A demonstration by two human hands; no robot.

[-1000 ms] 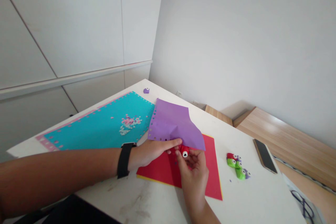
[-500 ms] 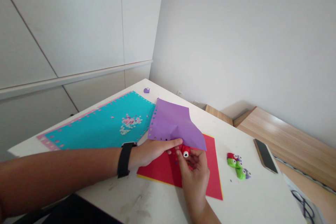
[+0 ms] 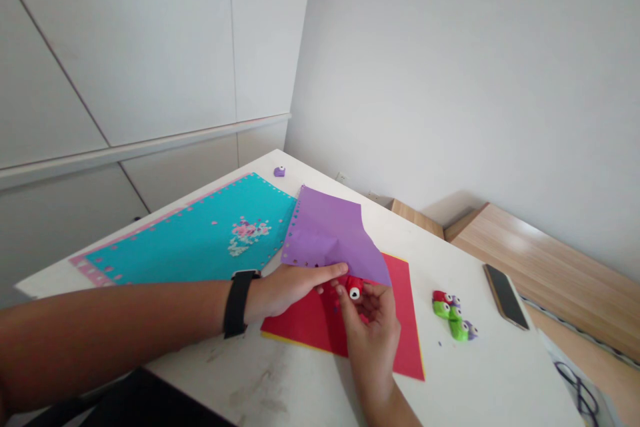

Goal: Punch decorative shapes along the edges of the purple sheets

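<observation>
We see the right hand curled around the red punch, which has a round eye on it; the thumb is on its left side and the fingers on its right, with only little space between them. The left hand is closed on the near edge of the purple paper, with its thumb above and its fingers mostly hidden below. For us, the important relation is this: the punch is at the near edge of the paper, just beside the left thumb tip, and the paper extends to the far side of it. Whether this edge is inside the slot, we cannot tell. The edge runs from left to right, sloping a little to the near right; the long axis of the punch is too covered to judge. Both hands are above the red sheet. We do not see any container; the small paper bits lie loose on the blue sheet at the left. To the right, a group of punches stands on the table.
</observation>
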